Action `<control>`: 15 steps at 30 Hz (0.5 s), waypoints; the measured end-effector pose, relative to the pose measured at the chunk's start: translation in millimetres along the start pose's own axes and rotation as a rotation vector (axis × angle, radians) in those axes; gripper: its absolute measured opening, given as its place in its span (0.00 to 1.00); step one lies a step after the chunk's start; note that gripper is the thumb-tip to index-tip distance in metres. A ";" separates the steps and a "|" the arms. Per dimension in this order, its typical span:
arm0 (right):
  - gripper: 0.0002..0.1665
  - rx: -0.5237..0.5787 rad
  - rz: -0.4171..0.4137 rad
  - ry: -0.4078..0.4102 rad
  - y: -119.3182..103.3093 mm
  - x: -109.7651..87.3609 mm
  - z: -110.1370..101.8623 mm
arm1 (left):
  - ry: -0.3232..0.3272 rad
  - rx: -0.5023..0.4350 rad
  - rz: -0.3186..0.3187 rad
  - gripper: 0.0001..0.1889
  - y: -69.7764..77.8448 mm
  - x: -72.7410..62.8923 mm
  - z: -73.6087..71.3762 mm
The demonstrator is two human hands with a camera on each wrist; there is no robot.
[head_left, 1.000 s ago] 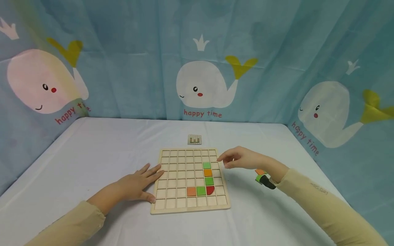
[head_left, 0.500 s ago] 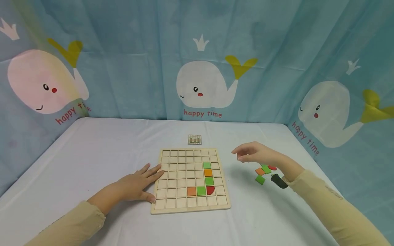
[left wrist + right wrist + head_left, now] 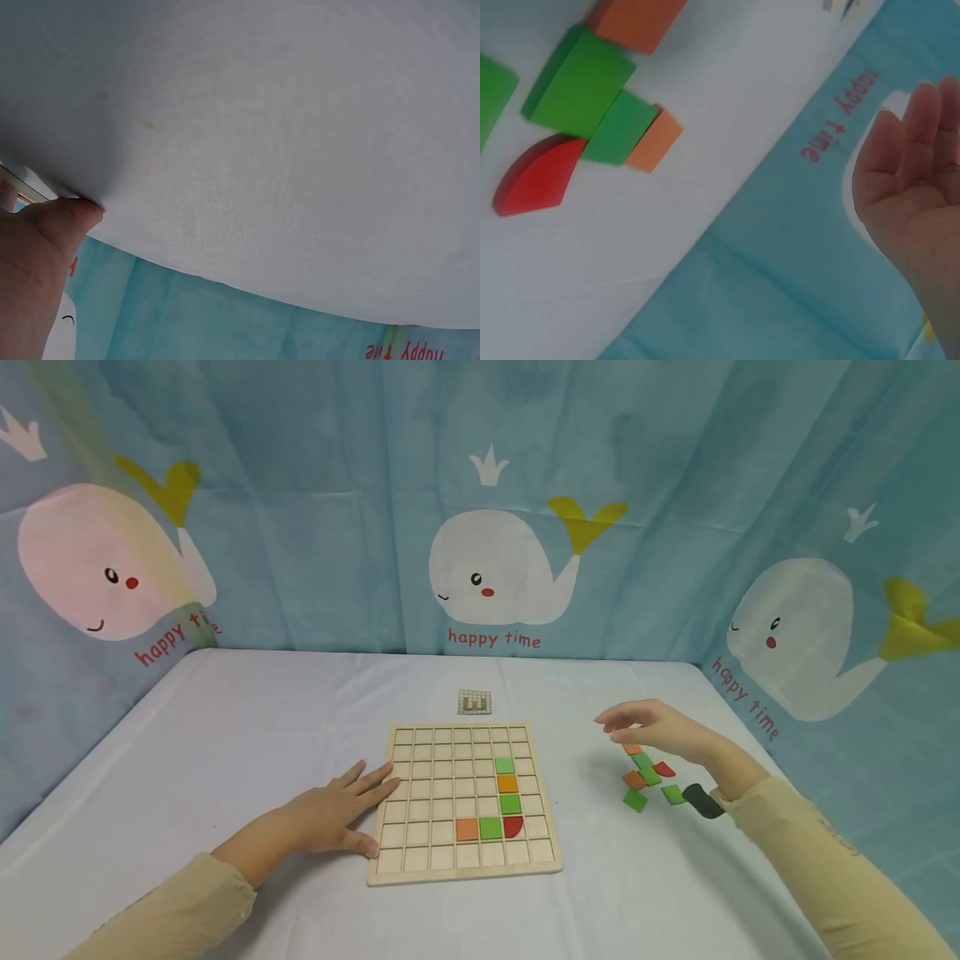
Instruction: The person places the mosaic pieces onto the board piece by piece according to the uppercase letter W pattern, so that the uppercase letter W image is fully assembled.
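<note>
A wooden grid board (image 3: pixel 417 811) lies on the table. My left hand (image 3: pixel 333 810) rests at its left edge, fingers spread and straight; in the left wrist view the thumb (image 3: pixel 69 217) touches the edge. Set in the grid are a light green tile (image 3: pixel 505 765), an orange tile (image 3: pixel 507 784), a green tile (image 3: pixel 510 804), a red quarter-round tile (image 3: pixel 513 827), another green tile (image 3: pixel 491 828) and a salmon tile (image 3: pixel 467 830). Above the loose tiles right of the board, my right hand (image 3: pixel 656 727) hovers empty, fingers loosely bent.
Several loose tiles lie beneath the right hand, among them a green tile (image 3: pixel 635 801), an orange tile (image 3: pixel 634 780) and a red quarter-round tile (image 3: pixel 663 769). A small pattern card (image 3: pixel 475 702) lies behind the board. A dark object (image 3: pixel 703 802) shows beside the right wrist.
My right hand has moved right, from the board's right edge to over the loose tiles, uncovering more of them. The left hand and the tiles on the board have stayed put.
</note>
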State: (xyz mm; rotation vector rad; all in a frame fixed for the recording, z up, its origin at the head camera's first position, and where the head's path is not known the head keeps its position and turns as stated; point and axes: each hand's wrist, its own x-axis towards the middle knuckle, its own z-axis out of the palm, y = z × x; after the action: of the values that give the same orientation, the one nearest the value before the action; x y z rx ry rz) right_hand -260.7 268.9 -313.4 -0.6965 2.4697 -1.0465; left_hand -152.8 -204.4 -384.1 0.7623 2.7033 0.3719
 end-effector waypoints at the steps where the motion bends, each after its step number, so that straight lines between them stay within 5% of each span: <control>1: 0.23 0.005 0.001 0.005 2.0 -0.8 -1.6 | 0.001 0.000 0.002 0.52 -0.1 -0.1 0.0; 15: 0.22 0.013 0.082 0.006 40.4 -6.5 -19.4 | -0.003 -0.002 -0.005 0.52 1.0 -0.1 -0.2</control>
State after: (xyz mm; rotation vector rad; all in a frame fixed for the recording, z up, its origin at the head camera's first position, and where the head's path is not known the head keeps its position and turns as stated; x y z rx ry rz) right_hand -277.3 307.8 -329.7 -0.5843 2.4716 -1.0344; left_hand -152.3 -203.6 -383.6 0.7551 2.7015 0.3718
